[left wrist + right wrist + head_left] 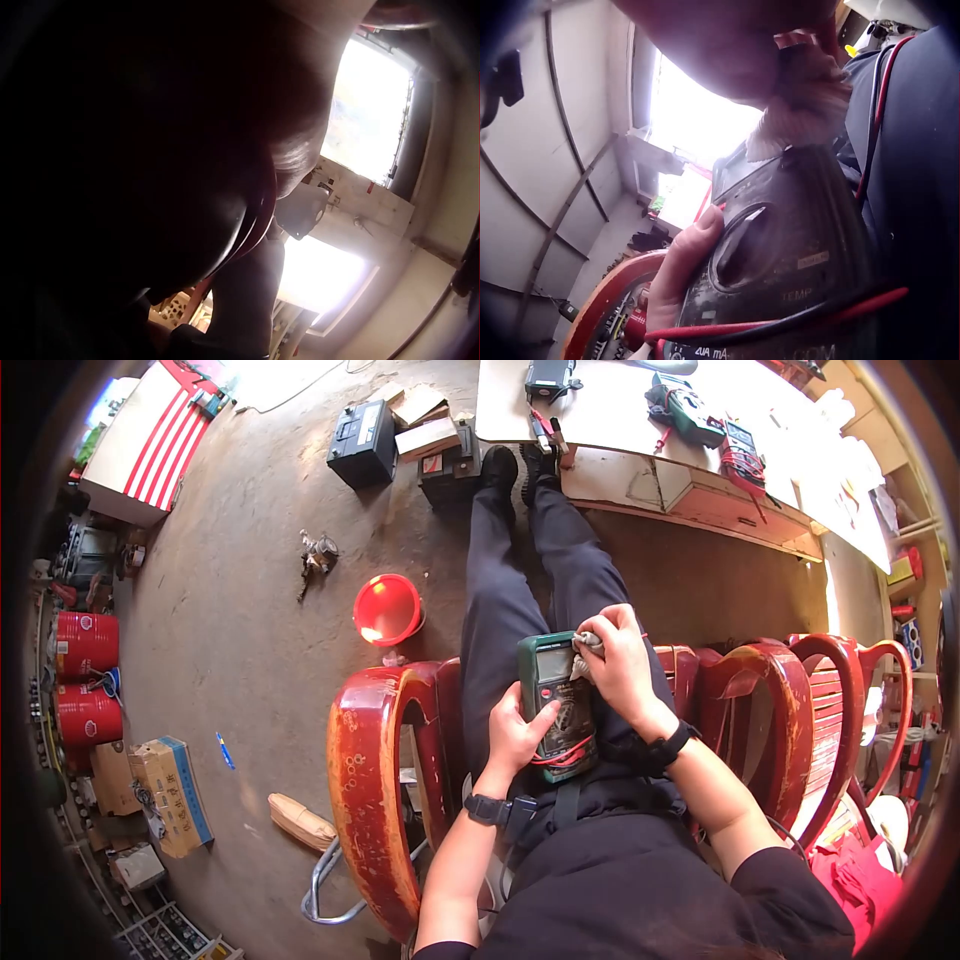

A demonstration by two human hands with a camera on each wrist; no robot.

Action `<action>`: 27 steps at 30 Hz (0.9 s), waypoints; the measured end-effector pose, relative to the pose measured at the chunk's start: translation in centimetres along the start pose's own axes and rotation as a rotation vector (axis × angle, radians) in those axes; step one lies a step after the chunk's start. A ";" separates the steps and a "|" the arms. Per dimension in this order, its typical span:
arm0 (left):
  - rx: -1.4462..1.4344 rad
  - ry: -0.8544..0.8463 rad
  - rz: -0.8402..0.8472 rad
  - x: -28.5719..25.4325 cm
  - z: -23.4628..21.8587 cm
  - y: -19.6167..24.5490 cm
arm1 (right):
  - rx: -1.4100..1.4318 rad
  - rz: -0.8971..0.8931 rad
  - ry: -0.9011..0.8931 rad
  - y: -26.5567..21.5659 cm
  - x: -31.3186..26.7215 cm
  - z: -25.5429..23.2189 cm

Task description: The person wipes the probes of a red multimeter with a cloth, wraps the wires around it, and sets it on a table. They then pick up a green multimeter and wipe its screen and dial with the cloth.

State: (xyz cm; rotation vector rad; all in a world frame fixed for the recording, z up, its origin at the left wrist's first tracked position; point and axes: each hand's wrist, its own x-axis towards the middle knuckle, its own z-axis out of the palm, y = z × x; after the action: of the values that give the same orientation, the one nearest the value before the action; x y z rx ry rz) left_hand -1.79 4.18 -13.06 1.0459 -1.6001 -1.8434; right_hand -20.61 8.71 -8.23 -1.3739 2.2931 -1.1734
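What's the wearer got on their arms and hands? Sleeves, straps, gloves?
Left hand and right hand: bare, no gloves. Black short sleeves, left sleeve and right sleeve, forearms uncovered. One black band per wrist, left band and right band, each with a small dark module. No readable markings on either band.

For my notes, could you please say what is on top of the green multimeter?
Red and black leads cross the multimeter's face; the left thumb lies beside the dial; a pale cloth in the right hand overlaps its screen end. Anything beneath is hidden.
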 end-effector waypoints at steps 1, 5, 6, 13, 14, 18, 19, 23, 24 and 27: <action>-0.001 0.000 0.001 0.0 0.0 0.1 | -0.052 -0.010 -0.008 -0.2 -0.1 0.1; 0.061 0.016 -0.011 0.2 -0.6 0.0 | -0.083 -0.049 -0.100 -1.4 -1.3 1.4; 0.097 0.017 -0.020 0.2 -0.7 -0.2 | -0.044 -0.063 -0.127 -1.9 -1.7 1.9; -0.023 0.095 0.006 -0.2 -0.3 -0.8 | -0.056 -0.079 -0.140 -2.3 -0.3 2.1; -0.048 0.104 0.017 -0.4 -0.2 -0.5 | -0.103 -0.069 -0.079 -1.7 -0.2 1.9; -0.007 0.083 0.000 -0.3 0.0 -0.7 | -0.160 -0.056 -0.104 -1.8 -0.6 1.0; -0.008 0.082 0.002 -0.3 -0.1 -0.7 | -0.153 -0.046 -0.127 -2.4 -0.8 1.0; 0.021 0.090 0.003 0.1 -0.4 -0.5 | -0.045 -0.110 -0.135 -3.4 -1.6 2.6; 0.017 0.098 -0.005 0.0 -0.3 -0.5 | -0.038 -0.114 -0.136 -3.3 -1.3 2.5; -0.018 0.097 -0.013 -0.3 -0.1 -0.8 | -0.135 -0.029 -0.161 -1.9 0.0 1.8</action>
State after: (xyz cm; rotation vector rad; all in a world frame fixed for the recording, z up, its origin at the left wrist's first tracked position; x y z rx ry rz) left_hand -1.47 4.50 -13.75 1.1226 -1.5210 -1.7843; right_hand -18.43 7.34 -8.01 -1.4946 2.2812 -0.8938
